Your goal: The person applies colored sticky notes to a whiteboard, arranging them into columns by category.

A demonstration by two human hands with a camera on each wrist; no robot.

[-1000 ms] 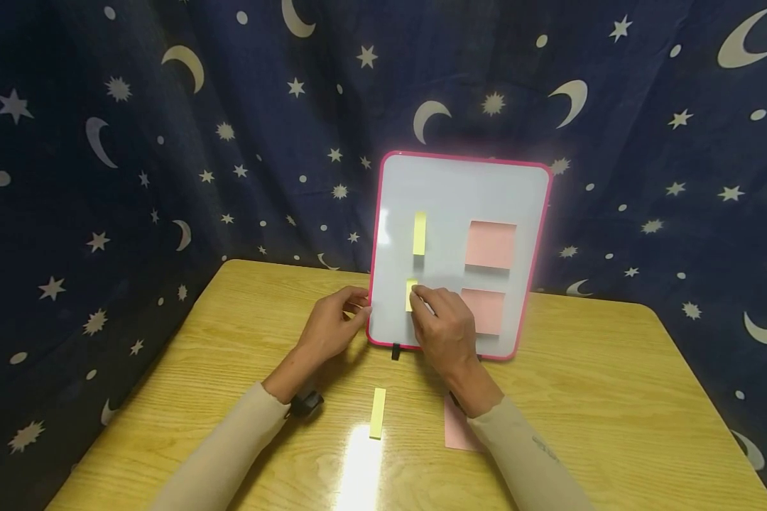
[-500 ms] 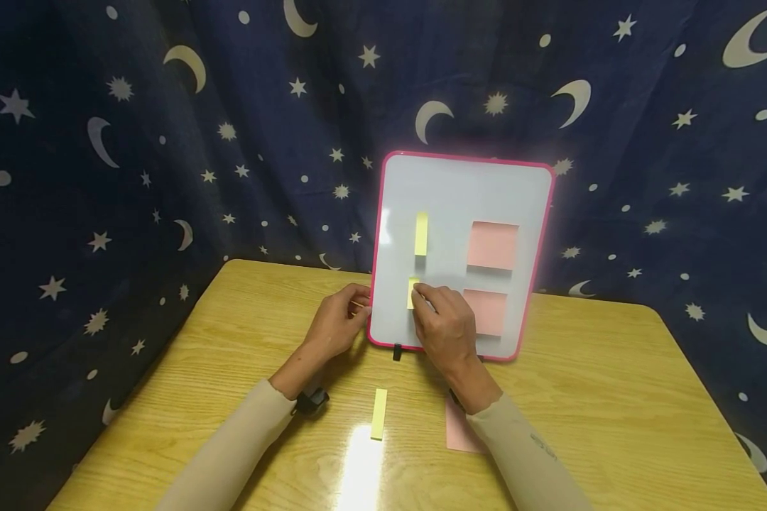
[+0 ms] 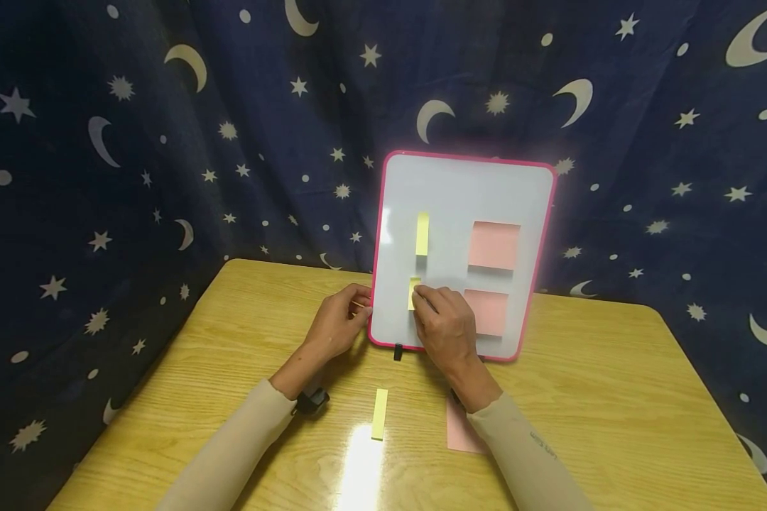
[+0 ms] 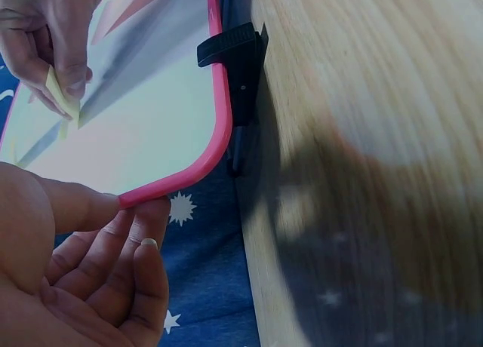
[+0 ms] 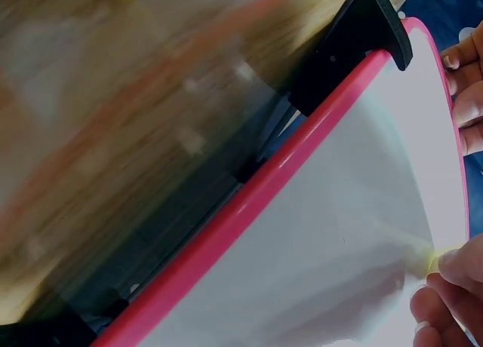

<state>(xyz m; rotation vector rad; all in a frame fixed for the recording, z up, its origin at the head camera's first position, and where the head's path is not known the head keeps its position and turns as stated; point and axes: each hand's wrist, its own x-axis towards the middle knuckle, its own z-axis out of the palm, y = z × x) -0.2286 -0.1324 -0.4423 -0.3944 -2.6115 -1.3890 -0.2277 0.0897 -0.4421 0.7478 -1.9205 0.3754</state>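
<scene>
A whiteboard [image 3: 454, 188] with a pink frame stands upright on the table. My left hand [image 3: 335, 323] grips its lower left edge, thumb on the front and fingertips behind the pink frame [image 4: 170, 182] in the left wrist view. Low on the board, my right hand [image 3: 447, 330] pinches a narrow yellow sticky note [image 4: 62, 96] at the surface. Its lower end bends outward, and the fingers hide part of it. Above it sticks another yellow sticky note [image 3: 422, 234]. To the right are an upper pink sticky note [image 3: 494, 246] and a lower one, partly covered by my right hand.
Black stand clips [image 4: 232, 49] hold the board's bottom edge. On the wooden table [image 3: 588, 383] lie a yellow strip [image 3: 380, 415] and a pink sheet [image 3: 461, 431], partly under my right forearm. A dark star-patterned curtain [image 3: 281, 121] hangs behind.
My left wrist has shifted slightly to the right while its fingers stay at the board's edge. My right hand keeps its place on the yellow sticky note.
</scene>
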